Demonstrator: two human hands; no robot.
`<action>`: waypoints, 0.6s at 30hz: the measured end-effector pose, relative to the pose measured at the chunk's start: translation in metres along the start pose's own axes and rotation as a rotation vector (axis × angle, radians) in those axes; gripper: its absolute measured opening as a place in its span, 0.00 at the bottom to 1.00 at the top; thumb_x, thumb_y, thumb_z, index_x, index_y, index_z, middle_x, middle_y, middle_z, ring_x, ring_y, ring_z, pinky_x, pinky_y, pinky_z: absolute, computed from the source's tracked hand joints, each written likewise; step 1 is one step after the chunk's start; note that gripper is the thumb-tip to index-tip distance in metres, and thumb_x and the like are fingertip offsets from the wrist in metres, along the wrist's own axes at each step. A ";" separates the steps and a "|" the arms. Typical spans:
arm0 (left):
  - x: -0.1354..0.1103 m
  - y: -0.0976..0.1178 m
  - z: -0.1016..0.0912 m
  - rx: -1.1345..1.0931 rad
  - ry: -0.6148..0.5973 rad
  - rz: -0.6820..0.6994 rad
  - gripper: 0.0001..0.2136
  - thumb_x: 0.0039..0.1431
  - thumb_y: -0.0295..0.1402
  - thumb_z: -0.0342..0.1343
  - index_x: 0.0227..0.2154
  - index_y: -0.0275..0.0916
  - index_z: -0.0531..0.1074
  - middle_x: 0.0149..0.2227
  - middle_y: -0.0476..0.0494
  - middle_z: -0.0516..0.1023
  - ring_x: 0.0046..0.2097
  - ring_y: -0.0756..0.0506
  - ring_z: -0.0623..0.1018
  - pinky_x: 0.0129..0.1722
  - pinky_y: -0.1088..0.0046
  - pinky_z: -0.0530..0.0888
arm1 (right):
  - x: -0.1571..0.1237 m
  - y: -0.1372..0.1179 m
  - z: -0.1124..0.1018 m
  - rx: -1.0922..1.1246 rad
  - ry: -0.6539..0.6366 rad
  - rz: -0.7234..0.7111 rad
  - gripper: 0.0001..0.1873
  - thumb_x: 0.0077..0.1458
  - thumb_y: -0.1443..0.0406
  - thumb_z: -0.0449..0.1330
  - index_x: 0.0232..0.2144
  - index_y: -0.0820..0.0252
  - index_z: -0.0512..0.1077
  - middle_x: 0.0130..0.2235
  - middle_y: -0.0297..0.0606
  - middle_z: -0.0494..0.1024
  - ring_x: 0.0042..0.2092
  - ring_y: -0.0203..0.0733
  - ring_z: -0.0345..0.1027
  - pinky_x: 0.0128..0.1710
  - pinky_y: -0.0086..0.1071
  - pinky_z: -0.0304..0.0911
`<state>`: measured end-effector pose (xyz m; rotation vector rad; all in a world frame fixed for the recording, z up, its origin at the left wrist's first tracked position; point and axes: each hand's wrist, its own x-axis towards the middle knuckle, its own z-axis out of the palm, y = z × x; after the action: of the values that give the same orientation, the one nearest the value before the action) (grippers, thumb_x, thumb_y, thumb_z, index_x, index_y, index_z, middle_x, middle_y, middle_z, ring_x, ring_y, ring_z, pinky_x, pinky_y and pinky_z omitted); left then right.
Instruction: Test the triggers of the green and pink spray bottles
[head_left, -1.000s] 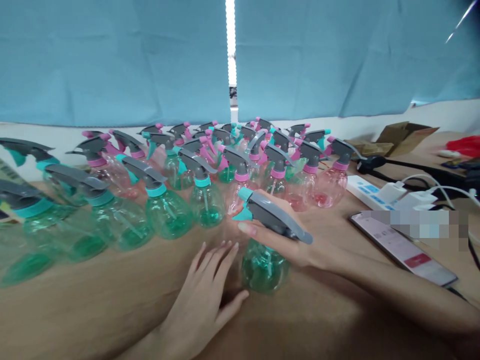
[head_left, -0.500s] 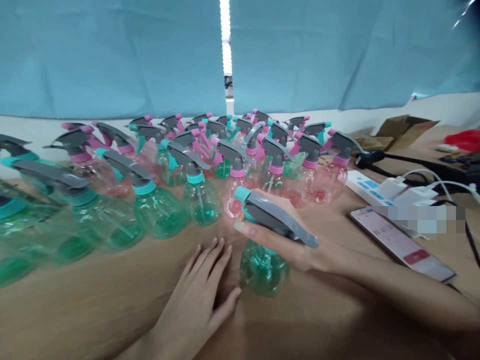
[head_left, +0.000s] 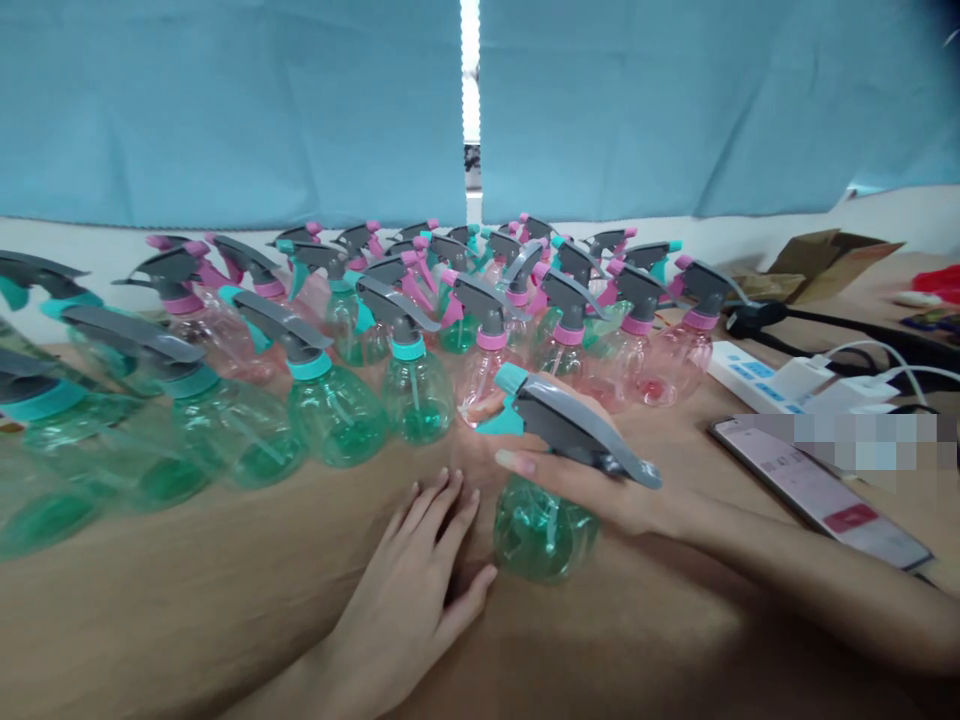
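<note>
My right hand (head_left: pixel 600 492) is wrapped round the neck of a clear green spray bottle (head_left: pixel 546 540) with a grey head and a teal nozzle and trigger. The thumb lies along the near side just below the head, and a fingertip shows beyond the trigger. This bottle is upright at the table's near middle, its nozzle pointing left and away. Flat on the brown tabletop (head_left: pixel 247 590), left of the bottle and apart from it, rests my left hand (head_left: pixel 420 590), fingers spread and holding nothing.
Several green spray bottles (head_left: pixel 337 420) and pink spray bottles (head_left: pixel 679 360) crowd the back and left. On the right are a phone (head_left: pixel 810 490), a white power strip (head_left: pixel 750 378) with plugs and cables, and an open cardboard box (head_left: pixel 832 262). A blue curtain (head_left: pixel 300 110) hangs behind.
The camera has turned slightly left, so everything appears shifted right. The held bottle's teal trigger now sticks out further from the head. My left hand stays flat on the table.
</note>
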<state>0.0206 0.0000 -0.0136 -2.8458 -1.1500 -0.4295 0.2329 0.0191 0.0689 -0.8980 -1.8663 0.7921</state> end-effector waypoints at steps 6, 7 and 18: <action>0.001 0.000 0.000 0.002 -0.009 0.000 0.26 0.64 0.41 0.50 0.59 0.31 0.60 0.61 0.32 0.63 0.62 0.35 0.62 0.57 0.51 0.62 | 0.001 -0.002 0.001 0.182 -0.019 0.033 0.11 0.51 0.63 0.61 0.38 0.53 0.66 0.34 0.32 0.72 0.27 0.33 0.62 0.26 0.29 0.63; 0.000 -0.001 0.000 0.005 -0.009 0.002 0.25 0.64 0.41 0.49 0.59 0.32 0.60 0.61 0.32 0.63 0.61 0.35 0.62 0.57 0.51 0.62 | 0.001 -0.003 0.001 0.194 -0.023 0.040 0.11 0.51 0.64 0.61 0.37 0.54 0.65 0.35 0.32 0.73 0.27 0.32 0.61 0.27 0.29 0.63; 0.001 0.000 -0.002 0.025 -0.026 0.007 0.25 0.64 0.41 0.49 0.59 0.31 0.60 0.61 0.31 0.63 0.61 0.34 0.63 0.56 0.51 0.63 | 0.003 -0.003 0.001 0.301 -0.062 0.089 0.15 0.51 0.68 0.61 0.42 0.57 0.65 0.46 0.39 0.75 0.38 0.37 0.72 0.38 0.34 0.71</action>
<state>0.0211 0.0005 -0.0109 -2.8411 -1.1409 -0.3766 0.2303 0.0199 0.0724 -0.7756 -1.7100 1.1327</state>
